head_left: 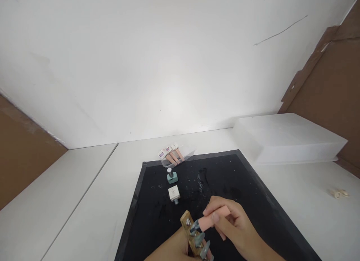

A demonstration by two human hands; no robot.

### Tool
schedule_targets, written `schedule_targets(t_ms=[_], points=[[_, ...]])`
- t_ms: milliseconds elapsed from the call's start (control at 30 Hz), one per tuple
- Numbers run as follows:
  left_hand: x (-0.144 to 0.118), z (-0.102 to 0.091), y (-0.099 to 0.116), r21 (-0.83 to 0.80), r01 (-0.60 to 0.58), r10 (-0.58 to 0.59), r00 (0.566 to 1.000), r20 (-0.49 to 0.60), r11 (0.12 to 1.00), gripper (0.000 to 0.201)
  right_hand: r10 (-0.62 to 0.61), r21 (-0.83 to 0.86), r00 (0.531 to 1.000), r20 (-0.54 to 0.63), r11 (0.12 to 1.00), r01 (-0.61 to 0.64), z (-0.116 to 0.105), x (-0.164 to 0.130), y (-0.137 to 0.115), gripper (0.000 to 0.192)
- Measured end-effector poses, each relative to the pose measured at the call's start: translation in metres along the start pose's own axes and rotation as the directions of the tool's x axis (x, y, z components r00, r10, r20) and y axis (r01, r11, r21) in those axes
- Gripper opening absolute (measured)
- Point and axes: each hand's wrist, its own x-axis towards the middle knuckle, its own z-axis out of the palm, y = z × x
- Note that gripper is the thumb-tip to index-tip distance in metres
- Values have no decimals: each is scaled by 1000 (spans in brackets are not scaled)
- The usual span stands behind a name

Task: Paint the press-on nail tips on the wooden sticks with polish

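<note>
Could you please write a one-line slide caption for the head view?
Right hand presses a pink block against grey nail tips on a wooden stick held by the left hand, over a black mat.

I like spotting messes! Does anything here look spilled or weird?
Yes. The black mat has shiny wet-looking splotches near its middle, and a long thin crack-like line runs across the white wall at upper right.

A plain craft workspace — white tables (84, 186), black work mat (225, 178), bare white wall (168, 66).
</note>
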Motion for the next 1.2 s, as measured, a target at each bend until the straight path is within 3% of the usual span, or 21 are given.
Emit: schedule_targets(t_ms=[133,233,467,567,733,1000,1200], points=[[-1,1,-3,-12,15,-15,1000,-13,1000,13,95,19,988,-122,995,-94,0,0,10,38],[0,2,-5,-15,18,-18,1000,-17,1000,12,104,52,978,-182,994,-96,0,-1,15,38],[2,4,4,-50,-13,12,1000,-6,999,32,42,27,999,0,999,-42,1,-3,2,38],[2,4,3,-58,-16,16,1000,-1,998,23,55,-7,998,-30,998,-55,0,-3,4,36],[0,2,-3,-58,-2,2,1000,-5,998,15,100,86,988,-118,992,-90,-1,-2,14,35],[-2,2,5,-57,19,-19,1000,-7,998,20,102,52,995,19,993,-103,0,-2,4,39],[-1,3,-3,-40,33,-34,999,-15,999,14,72,27,991,-114,997,-69,-2,-1,11,39]])
